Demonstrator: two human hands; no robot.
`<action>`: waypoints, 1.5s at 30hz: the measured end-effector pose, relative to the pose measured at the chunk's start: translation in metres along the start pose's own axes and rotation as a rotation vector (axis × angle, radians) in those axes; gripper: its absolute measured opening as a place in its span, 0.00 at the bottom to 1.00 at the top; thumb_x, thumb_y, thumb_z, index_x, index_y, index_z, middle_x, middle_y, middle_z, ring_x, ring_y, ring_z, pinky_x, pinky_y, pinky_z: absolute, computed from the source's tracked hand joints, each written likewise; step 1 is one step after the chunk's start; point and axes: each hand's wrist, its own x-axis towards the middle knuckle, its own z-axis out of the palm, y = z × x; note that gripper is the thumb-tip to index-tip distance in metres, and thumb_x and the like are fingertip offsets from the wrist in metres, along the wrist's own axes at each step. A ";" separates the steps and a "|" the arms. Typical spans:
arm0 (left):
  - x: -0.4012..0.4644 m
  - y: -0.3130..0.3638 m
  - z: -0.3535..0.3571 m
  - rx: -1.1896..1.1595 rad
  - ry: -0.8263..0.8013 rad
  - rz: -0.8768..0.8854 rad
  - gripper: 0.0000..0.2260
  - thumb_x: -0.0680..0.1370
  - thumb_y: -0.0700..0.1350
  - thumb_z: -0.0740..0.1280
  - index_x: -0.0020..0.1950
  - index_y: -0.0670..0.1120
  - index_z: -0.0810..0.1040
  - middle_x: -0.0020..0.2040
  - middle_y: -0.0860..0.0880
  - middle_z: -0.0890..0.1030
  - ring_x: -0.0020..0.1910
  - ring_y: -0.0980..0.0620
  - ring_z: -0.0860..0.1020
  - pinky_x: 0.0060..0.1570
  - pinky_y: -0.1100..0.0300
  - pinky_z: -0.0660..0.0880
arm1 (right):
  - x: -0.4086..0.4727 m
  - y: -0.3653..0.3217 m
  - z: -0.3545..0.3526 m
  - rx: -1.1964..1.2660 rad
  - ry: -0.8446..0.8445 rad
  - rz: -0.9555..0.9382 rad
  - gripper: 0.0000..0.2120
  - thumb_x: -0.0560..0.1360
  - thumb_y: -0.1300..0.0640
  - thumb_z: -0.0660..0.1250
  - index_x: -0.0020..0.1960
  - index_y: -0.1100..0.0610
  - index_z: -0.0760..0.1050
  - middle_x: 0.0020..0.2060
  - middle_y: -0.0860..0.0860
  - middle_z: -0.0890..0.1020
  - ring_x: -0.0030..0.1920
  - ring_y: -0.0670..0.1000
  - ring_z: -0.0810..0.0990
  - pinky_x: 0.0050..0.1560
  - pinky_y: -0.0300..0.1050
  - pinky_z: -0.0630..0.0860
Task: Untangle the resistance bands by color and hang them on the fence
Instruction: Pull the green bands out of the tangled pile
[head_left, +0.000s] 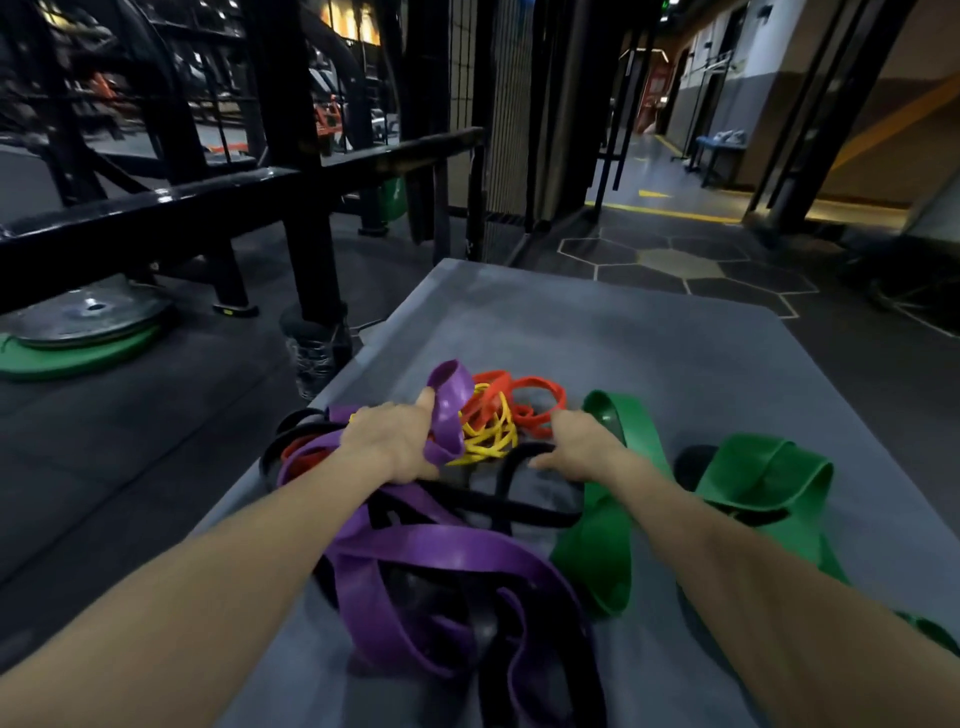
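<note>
the left hand grips a purple band in the tangle on the grey mat. the right hand, fingers curled, holds a black band; green bands lie beside it, near the mat's right edge.

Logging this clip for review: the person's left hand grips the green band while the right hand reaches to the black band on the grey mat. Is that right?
Not quite. In the head view the left hand grips the purple band, not the green band, which lies to the right. The rest holds: the right hand is at the black band on the grey mat.
</note>
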 end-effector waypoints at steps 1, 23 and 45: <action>-0.001 -0.002 -0.001 0.022 0.026 0.017 0.37 0.68 0.57 0.71 0.70 0.46 0.58 0.60 0.45 0.77 0.61 0.43 0.74 0.55 0.51 0.72 | 0.002 0.000 0.003 -0.042 0.011 0.037 0.22 0.72 0.55 0.71 0.60 0.66 0.71 0.59 0.61 0.78 0.60 0.60 0.76 0.57 0.48 0.73; -0.044 -0.045 -0.029 -0.037 -0.006 0.015 0.40 0.68 0.72 0.59 0.74 0.53 0.58 0.70 0.48 0.62 0.72 0.47 0.58 0.71 0.49 0.53 | -0.008 -0.070 0.000 0.282 0.145 -0.179 0.09 0.72 0.59 0.69 0.51 0.59 0.81 0.50 0.56 0.83 0.51 0.51 0.79 0.45 0.37 0.66; -0.119 0.168 -0.035 -0.417 0.196 0.344 0.17 0.76 0.50 0.65 0.63 0.48 0.74 0.61 0.45 0.73 0.62 0.44 0.73 0.60 0.51 0.71 | -0.236 0.123 -0.038 0.304 0.399 0.345 0.15 0.75 0.61 0.67 0.61 0.62 0.76 0.58 0.58 0.80 0.58 0.57 0.77 0.59 0.51 0.74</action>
